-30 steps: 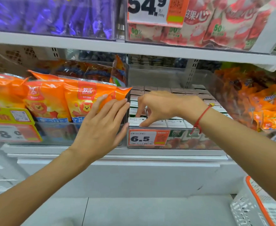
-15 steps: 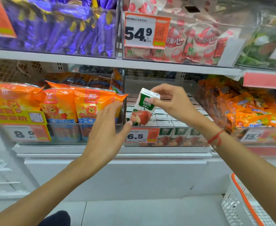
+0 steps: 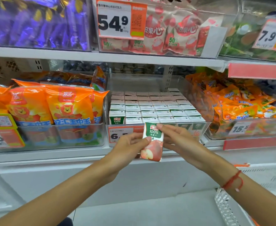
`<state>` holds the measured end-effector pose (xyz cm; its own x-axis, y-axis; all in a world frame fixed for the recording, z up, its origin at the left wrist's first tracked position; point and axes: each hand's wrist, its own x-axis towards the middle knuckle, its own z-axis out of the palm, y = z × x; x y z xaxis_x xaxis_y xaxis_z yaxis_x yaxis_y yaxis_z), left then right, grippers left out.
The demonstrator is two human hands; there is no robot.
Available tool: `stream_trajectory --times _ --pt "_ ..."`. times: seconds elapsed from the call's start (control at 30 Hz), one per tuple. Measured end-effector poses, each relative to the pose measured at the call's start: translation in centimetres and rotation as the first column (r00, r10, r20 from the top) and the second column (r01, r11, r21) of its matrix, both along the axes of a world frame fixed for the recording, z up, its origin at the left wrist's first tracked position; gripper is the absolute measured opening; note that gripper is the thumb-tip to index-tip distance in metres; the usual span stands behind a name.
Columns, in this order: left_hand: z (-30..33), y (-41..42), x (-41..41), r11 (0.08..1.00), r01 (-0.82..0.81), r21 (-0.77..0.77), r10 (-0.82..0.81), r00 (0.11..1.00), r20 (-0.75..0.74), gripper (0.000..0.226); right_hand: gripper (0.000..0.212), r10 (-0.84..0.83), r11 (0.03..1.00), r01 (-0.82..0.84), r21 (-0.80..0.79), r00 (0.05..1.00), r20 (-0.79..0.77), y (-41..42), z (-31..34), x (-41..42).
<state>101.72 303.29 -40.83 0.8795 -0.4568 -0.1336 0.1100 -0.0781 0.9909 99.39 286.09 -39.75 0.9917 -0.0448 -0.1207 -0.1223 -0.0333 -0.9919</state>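
A small apple juice carton [image 3: 152, 142], white and green with a red apple picture, is held in front of the lower shelf. My left hand [image 3: 129, 146] grips its left side, thumb on the front face. My right hand [image 3: 178, 141] pinches its top right corner and right edge. Behind the carton stands a clear bin [image 3: 199, 95] filled with several rows of the same cartons [image 3: 152, 108], and the carton partly covers the bin's 6.5 price tag [image 3: 121, 135].
Orange sausage packs [image 3: 52, 106] fill the bin on the left, orange snack bags [image 3: 238, 103] the bin on the right. The shelf above holds purple packets [image 3: 36, 22] and pink bags [image 3: 174, 33]. A white basket [image 3: 228, 207] sits low at the right.
My right hand lifted a carton out of the bin and brought it down in front of the shelf. My left hand left the sausage packs and took hold of the carton.
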Motion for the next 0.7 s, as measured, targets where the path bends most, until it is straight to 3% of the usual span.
stream_trajectory --times 0.2,0.4,0.57,0.7 --pt "-0.9 -2.3 -0.7 0.999 -0.032 -0.024 0.033 0.997 0.063 0.028 0.027 -0.044 0.996 0.045 -0.074 0.999 0.014 -1.5 -0.5 -2.0" --pt "-0.7 -1.1 -1.7 0.998 -0.044 -0.049 0.048 0.996 0.082 0.032 0.024 0.054 0.998 -0.055 0.013 0.997 0.047 -0.7 -0.2 -3.5" --pt "0.3 -0.9 -2.0 0.994 -0.006 -0.105 0.014 0.998 0.069 0.03 0.027 0.048 0.999 -0.047 -0.01 0.99 0.135 -0.3 -0.2 -4.0" --pt "0.9 -1.2 -1.6 0.998 -0.008 -0.064 0.013 0.997 0.081 0.034 0.028 0.012 1.0 -0.01 -0.01 0.986 0.168 0.0 -0.2 -3.9"
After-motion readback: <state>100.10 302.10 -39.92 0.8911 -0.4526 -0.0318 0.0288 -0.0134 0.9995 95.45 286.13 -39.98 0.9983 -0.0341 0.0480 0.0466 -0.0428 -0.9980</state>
